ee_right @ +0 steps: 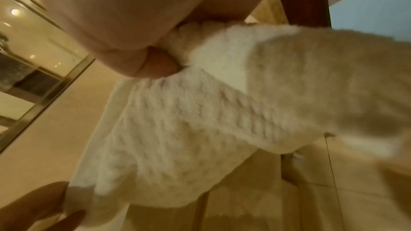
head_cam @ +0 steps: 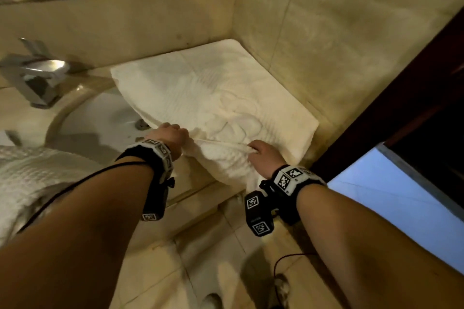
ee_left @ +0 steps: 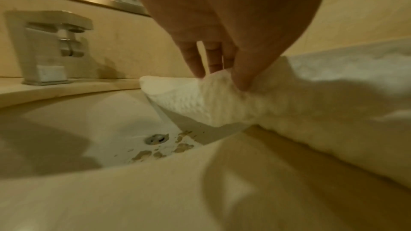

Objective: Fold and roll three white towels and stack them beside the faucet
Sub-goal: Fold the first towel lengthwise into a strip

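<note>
Right of the faucet, left hand and right hand pinch one towel's near edge; seemingly nothing rolled yet.

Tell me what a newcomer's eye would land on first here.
First, the white towel spread on the counter in the wall corner, right of the sink. The left hand and right hand each grip its near edge. The metal faucet stands behind the sink at the left.
</note>
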The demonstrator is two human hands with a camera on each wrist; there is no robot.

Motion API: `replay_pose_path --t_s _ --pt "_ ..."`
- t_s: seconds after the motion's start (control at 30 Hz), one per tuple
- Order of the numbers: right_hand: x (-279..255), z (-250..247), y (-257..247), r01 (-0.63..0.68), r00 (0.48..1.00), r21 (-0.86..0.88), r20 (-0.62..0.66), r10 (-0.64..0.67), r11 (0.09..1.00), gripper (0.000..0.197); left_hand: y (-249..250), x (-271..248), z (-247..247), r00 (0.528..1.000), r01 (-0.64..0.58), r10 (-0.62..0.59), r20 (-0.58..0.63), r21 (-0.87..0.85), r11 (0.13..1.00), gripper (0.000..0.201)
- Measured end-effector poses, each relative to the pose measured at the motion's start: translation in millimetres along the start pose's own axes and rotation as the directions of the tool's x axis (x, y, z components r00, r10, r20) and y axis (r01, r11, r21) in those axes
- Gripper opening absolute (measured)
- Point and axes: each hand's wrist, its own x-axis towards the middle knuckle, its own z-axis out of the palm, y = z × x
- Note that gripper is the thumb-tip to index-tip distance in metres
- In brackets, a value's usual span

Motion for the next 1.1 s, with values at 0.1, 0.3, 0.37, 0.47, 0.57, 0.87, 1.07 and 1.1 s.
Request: replay_pose_path --t_s 0.1,0.3,0.37,0.47,0.57,0.87,1.07,1.1 --pt "1 -22 9 0.011 0.999 -0.051 -0.038 -0.013 0.999 0.037 16 16 -20 0.998 -0.043 0.034 -0.055 -0.175 0.984 0.036" --pt "18 -75 37 -0.087 0.99 -0.228 -0.132 0.057 0.97 0.038 62 64 -73 0.962 -0.177 0.136 -0.237 -0.163 0.971 0.035" --pt "26 -97 47 -0.149 0.98 -0.27 -0.165 0.107 0.951 0.038 83 84 -90 0.943 -0.23 0.184 -0.279 -0.146 0.962 0.037" --pt "46 -122 62 -0.257 0.966 -0.366 -0.136 0.221 0.894 0.042 119 118 -100 0.941 -0.263 0.215 -0.26 -0.166 0.95 0.039" --pt "77 -133 73 -0.306 0.944 -0.411 -0.014 0.33 0.858 0.045 141 147 -90 0.972 -0.215 0.189 -0.136 -0.209 0.954 0.047" --pt "206 -125 -22 0.12 0.979 -0.42 0.198 -0.038 0.899 0.033 27 186 -92 0.97 0.234 -0.243 -0.018 -0.209 0.95 0.044" --pt "255 -62 -82 0.379 0.89 -0.489 0.426 -0.164 0.786 0.054 -60 204 -76 0.845 0.532 -0.515 0.143 -0.131 0.836 0.067" --pt "260 -52 -86 0.418 0.875 -0.504 0.446 -0.186 0.756 0.062 -68 210 -74 0.839 0.538 -0.514 0.18 -0.135 0.832 0.078"
